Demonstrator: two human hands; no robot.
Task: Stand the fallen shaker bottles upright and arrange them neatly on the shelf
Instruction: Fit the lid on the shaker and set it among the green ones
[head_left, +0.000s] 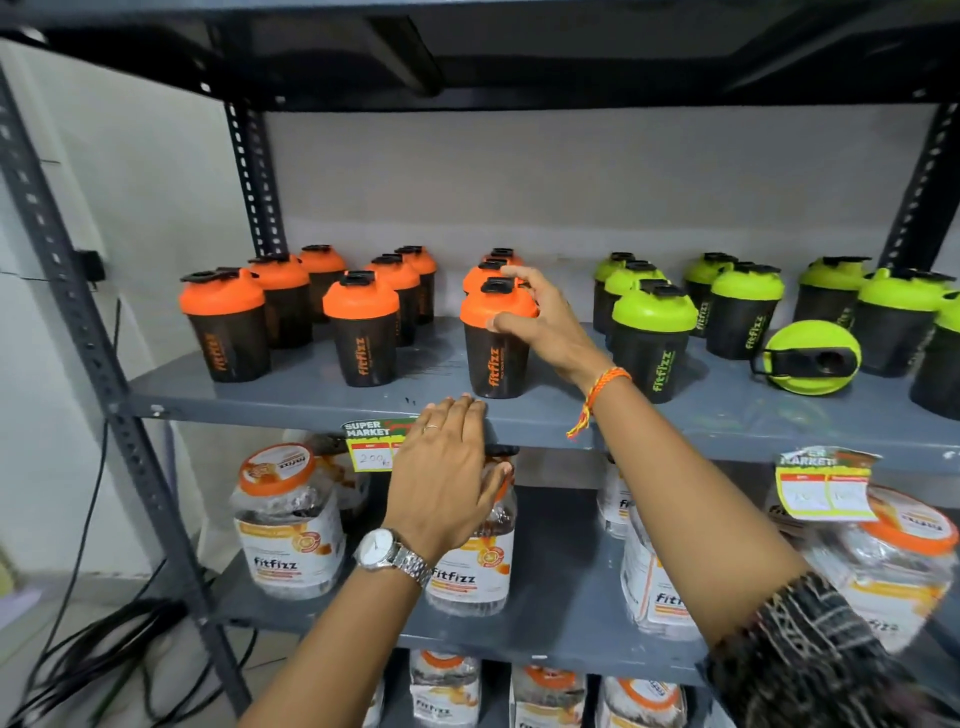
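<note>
I see my right hand (540, 325) with its grip wrapped on the orange lid of the front orange-lidded shaker (496, 343), thumb on the lid's near side, fingers curled over the top; the bottle stands upright at mid-shelf. My left hand (447, 478) lies flat and spread, fingertips on the shelf (311, 402) front edge just below that bottle, holding nothing. To the right, one green-lidded shaker (810, 356) lies on its side among upright green ones.

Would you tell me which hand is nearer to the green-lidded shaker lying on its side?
Right. The right hand, gripping an upright orange-lidded shaker, sits left of the fallen green shaker; the left hand is farther, at the shelf edge.
</note>
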